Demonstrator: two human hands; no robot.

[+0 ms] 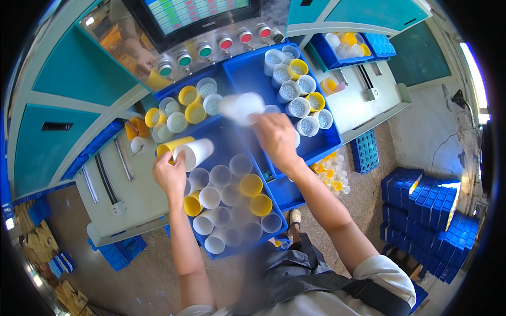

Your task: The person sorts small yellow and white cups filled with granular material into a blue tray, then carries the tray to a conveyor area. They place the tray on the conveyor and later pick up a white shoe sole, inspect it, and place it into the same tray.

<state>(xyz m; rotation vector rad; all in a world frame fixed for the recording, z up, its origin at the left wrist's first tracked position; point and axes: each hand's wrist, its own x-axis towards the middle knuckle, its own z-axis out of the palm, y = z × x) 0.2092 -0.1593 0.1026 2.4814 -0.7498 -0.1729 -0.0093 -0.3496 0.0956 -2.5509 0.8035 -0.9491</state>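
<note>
My left hand (171, 171) is closed round a tilted white cup (196, 154) and a yellow cup (176, 145) beside it. My right hand (276, 139) grips a white cup (247, 107), smeared by motion, above the divider between two blue trays. Below my left hand, a blue tray (263, 238) holds several white and yellow cups that look empty. On the right, another blue tray (247, 71) carries cups filled with pale blue pellets (298, 108). More pellet-filled cups (177, 122) stand at the far left, in white and yellow.
A control panel with a screen (195, 13) and a row of buttons (225, 43) rises at the back. A blue bin of cups (345, 46) sits far right. Stacked blue crates (421, 195) stand on the floor, near loose cups (332, 174) and a blue holed tray (365, 151).
</note>
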